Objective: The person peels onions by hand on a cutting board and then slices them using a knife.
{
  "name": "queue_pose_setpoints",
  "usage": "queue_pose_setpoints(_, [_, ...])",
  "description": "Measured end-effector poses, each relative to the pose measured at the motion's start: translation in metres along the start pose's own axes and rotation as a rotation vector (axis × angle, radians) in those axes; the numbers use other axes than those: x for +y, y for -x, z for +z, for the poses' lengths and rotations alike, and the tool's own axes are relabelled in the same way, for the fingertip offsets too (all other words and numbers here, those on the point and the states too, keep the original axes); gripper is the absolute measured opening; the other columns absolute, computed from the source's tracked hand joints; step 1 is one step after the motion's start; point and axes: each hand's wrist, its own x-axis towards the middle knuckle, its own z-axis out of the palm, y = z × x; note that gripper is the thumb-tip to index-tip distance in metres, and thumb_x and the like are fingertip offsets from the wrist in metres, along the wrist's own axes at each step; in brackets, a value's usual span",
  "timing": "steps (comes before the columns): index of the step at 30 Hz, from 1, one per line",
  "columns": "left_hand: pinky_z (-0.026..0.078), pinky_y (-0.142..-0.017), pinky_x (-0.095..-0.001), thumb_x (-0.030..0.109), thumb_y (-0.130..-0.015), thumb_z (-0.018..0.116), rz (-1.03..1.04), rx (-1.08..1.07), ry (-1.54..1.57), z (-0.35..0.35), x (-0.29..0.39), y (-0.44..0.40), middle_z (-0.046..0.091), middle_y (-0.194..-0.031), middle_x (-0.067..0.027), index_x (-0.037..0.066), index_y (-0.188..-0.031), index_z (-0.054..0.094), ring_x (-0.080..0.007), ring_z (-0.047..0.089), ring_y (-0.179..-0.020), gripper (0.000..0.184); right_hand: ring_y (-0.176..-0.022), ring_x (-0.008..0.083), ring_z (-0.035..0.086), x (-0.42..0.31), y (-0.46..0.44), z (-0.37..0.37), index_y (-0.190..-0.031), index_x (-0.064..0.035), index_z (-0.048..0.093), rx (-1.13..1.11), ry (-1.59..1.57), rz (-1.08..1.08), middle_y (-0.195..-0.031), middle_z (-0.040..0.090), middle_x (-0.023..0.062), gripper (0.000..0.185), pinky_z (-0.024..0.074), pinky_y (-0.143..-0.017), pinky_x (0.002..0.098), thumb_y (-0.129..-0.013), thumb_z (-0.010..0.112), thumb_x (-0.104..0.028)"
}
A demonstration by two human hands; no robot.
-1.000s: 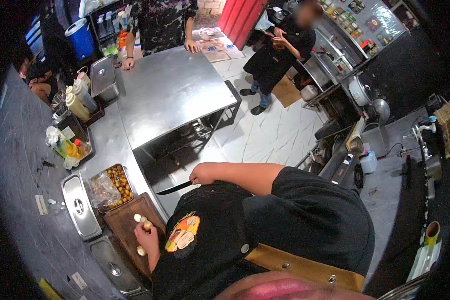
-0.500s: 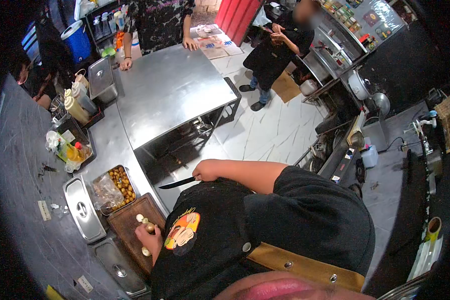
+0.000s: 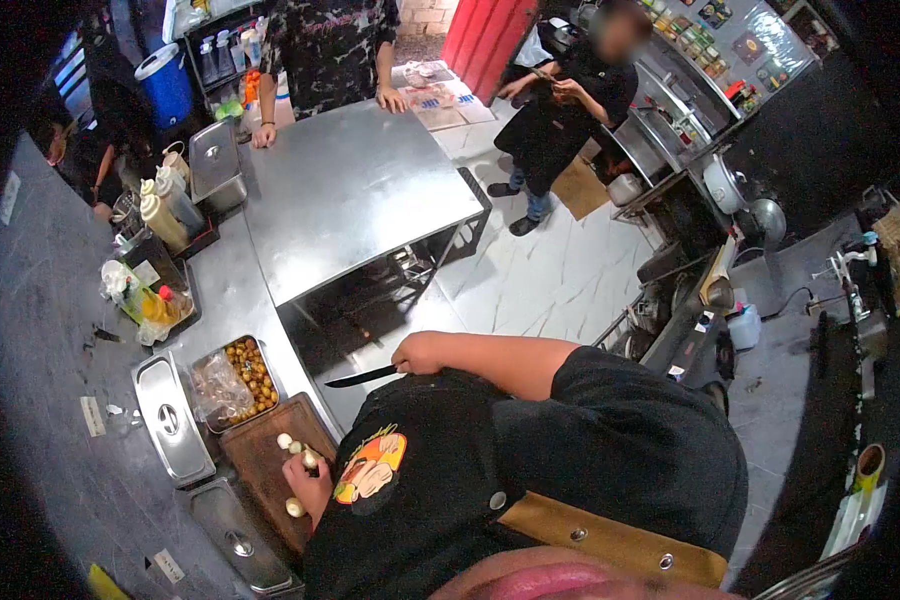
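Note:
My left hand is on the brown cutting board, its fingers closed on a pale, round onion. Two small whitish pieces lie just beyond those fingers. Another pale onion rests on the board, nearer to me. Held in my right hand is a knife with a long dark blade pointing left. That hand is away from the board, in front of my chest, and the blade touches nothing.
Beside the board are a steel pan of small golden potatoes under a plastic bag, and steel lids. Squeeze bottles stand farther back. One person leans on the steel table; another person stands behind it.
The onion under my left fingers shows a paler side now. My right hand keeps the knife in nearly the same place. The whole view has shifted slightly.

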Motion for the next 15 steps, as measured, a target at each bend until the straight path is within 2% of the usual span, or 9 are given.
queue_pose_setpoints(5, [0.051, -0.096, -0.0454, 0.01, -0.085, 0.082, 0.035, 0.035, 0.011, -0.006, 0.013, 0.0, 0.058, -0.123, -0.0199, 0.003, -0.125, 0.063, -0.0393, 0.06, -0.115, 0.045, -0.096, 0.0412, 0.072, 0.003, -0.003, 0.003, -0.109, -0.0115, 0.077, -0.019, 0.022, 0.016, -0.101, 0.076, 0.0178, 0.027, 0.0551, -0.085, 0.0536, -0.099, 0.064, -0.032])
queue_pose_setpoints(7, [0.052, -0.091, -0.0429, 0.011, -0.087, 0.082, -0.03, 0.067, 0.046, -0.007, 0.015, -0.001, 0.058, -0.122, -0.018, 0.002, -0.124, 0.062, -0.0354, 0.06, -0.112, 0.044, -0.096, 0.0411, 0.072, 0.005, -0.002, 0.007, -0.11, -0.0117, 0.077, -0.021, 0.015, 0.01, -0.1, 0.076, 0.0175, 0.026, 0.0553, -0.085, 0.0531, -0.099, 0.064, -0.032])
queue_pose_setpoints(13, [0.052, -0.088, -0.0423, 0.013, -0.09, 0.081, -0.038, 0.004, 0.032, -0.013, 0.008, 0.0, 0.056, -0.122, -0.0169, 0.0, -0.123, 0.06, -0.0339, 0.06, -0.108, 0.041, -0.094, 0.0398, 0.072, 0.001, 0.0, 0.009, -0.109, -0.012, 0.077, -0.025, -0.009, 0.0, -0.098, 0.076, 0.0168, 0.024, 0.055, -0.084, 0.0515, -0.099, 0.064, -0.03])
queue_pose_setpoints(15, [0.051, -0.088, -0.0427, 0.013, -0.09, 0.081, 0.01, 0.026, 0.014, -0.02, 0.01, 0.003, 0.055, -0.12, -0.0171, 0.0, -0.122, 0.06, -0.0339, 0.06, -0.107, 0.04, -0.094, 0.0448, 0.072, 0.0, 0.001, 0.01, -0.104, -0.0107, 0.076, 0.002, -0.058, -0.013, -0.097, 0.076, 0.0199, 0.026, 0.0542, -0.083, 0.0576, -0.096, 0.068, -0.034])
